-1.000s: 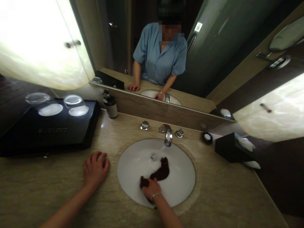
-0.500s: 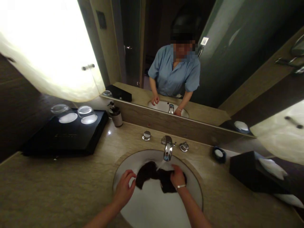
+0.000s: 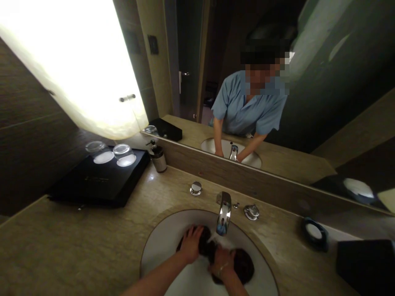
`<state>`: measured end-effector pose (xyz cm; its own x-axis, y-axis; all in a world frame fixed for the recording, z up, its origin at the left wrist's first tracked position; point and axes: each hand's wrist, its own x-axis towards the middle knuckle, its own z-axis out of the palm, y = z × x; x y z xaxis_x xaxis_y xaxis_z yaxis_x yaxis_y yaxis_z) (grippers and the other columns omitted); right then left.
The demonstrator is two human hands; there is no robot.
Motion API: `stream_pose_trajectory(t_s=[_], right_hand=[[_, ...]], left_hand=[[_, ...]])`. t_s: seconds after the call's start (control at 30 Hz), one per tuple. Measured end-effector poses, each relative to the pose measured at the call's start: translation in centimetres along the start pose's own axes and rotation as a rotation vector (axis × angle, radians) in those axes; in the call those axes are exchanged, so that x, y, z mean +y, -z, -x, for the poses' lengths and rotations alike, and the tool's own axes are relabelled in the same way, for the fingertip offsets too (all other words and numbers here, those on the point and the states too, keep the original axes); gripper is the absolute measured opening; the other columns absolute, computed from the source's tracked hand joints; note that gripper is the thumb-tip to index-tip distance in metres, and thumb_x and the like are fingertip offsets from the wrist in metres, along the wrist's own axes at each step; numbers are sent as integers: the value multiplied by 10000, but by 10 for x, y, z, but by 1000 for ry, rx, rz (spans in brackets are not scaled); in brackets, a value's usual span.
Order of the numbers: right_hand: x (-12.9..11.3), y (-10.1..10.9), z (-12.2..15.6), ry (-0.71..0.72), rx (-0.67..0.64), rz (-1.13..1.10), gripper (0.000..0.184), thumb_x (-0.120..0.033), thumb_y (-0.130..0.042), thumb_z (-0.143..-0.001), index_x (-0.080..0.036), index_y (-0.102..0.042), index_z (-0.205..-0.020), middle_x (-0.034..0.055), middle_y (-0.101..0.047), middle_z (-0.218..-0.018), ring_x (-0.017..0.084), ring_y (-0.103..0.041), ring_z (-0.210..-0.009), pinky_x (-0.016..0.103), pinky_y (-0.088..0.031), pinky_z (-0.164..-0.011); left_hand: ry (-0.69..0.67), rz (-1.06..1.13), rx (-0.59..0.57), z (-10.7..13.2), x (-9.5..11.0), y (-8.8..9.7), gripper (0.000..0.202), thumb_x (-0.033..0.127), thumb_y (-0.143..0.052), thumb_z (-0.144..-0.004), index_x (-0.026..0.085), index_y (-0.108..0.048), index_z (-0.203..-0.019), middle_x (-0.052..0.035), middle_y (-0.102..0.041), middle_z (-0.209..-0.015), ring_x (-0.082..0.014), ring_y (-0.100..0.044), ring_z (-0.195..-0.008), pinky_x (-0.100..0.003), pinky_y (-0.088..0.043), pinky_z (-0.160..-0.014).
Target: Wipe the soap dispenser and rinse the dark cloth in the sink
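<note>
A dark brown wet cloth (image 3: 242, 265) lies bunched in the white oval sink basin (image 3: 163, 246), just below the chrome faucet (image 3: 224, 213). Water runs from the spout onto the cloth. My left hand (image 3: 191, 243) presses its fingers around the far part of the cloth. My right hand (image 3: 221, 263), with a thin bracelet at its wrist, grips the cloth beside my left hand. Part of the cloth is hidden under both hands, and the drain cannot be seen.
The beige marble counter holds chrome tap knobs on both sides of the faucet, a soap pump bottle (image 3: 158, 159), a black tray (image 3: 95, 181) with upturned glasses, a round soap dish (image 3: 314, 232) and a black box (image 3: 365, 267). A wall mirror reflects me.
My hands have come together under the spout, with the cloth now bunched between them. The view has tilted and shifted, putting the sink lower in the picture.
</note>
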<state>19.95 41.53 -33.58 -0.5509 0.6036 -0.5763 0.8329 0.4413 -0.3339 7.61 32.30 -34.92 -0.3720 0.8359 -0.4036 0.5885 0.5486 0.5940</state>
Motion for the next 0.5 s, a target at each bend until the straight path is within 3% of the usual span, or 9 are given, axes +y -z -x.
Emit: stream_pose_trajectory(t_s=[0.07,0.13,0.17,0.2,0.27,0.33,0.43,0.47,0.5], right_hand=[[-6,-11,17,76,-102,-12,525,-55,-594,-526,16,-635,-1045,292,-615,-1053,461,-531,-1073,621,-195,-1026],[-13,-13,30,160,-168,-118,349,-78,-509,-600,-69,-683,-902,180,-682,-938,346,-626,-951,426,-451,-858],[-15,-9,35,181,-168,-195,316,-87,-479,-611,-92,-680,-854,132,-695,-873,297,-649,-882,333,-482,-731],[-14,-2,41,198,-166,-294,306,-101,-471,-612,-102,-669,-844,102,-697,-834,266,-655,-832,286,-472,-653],[-9,17,55,247,-178,-595,318,-179,-519,-625,-89,-641,-904,101,-691,-850,261,-644,-823,291,-467,-662],[-7,36,71,341,-218,-933,519,-287,-633,-627,-107,-560,-1108,109,-661,-1036,261,-609,-964,331,-461,-823],[-30,47,92,475,-240,-1076,963,-310,-824,-476,-187,-363,-1312,99,-523,-1289,230,-498,-1169,335,-360,-1012],[-43,45,95,465,-191,-1039,1017,-279,-857,-397,-183,-377,-1289,107,-519,-1286,236,-496,-1162,332,-364,-1008],[-54,42,95,429,-110,-987,952,-280,-859,-362,-158,-443,-1210,122,-555,-1225,250,-524,-1102,335,-398,-965]], left_hand=[[-159,-101,-184,-6,5,-2,944,7,-692,-474,179,-418,-1361,-149,-372,-1420,-371,-100,-1381,-626,-4,-1081],[-266,-161,-273,-1,8,6,676,23,-720,-469,134,-634,-1129,-223,-535,-1231,-402,-247,-1325,-635,47,-1059],[-284,-161,-271,4,8,14,465,64,-703,-527,117,-688,-989,-233,-577,-1140,-411,-328,-1270,-653,15,-1047],[-280,-136,-249,12,9,26,292,113,-676,-580,109,-702,-871,-226,-599,-1070,-413,-389,-1209,-668,-51,-1034],[-241,-8,-193,28,11,57,183,231,-626,-626,120,-669,-764,-173,-613,-975,-375,-480,-1082,-620,-260,-983],[-203,181,-194,44,20,92,214,308,-542,-629,133,-599,-738,-99,-599,-827,-277,-557,-885,-447,-451,-817],[-162,452,-276,62,47,139,230,302,-404,-581,153,-494,-731,-3,-470,-593,-135,-473,-516,-250,-406,-478],[-154,510,-299,66,57,151,233,301,-397,-561,159,-477,-728,13,-435,-565,-117,-427,-461,-229,-360,-419],[-152,547,-312,69,67,161,229,295,-407,-543,162,-474,-717,22,-417,-552,-107,-398,-435,-217,-325,-388]])
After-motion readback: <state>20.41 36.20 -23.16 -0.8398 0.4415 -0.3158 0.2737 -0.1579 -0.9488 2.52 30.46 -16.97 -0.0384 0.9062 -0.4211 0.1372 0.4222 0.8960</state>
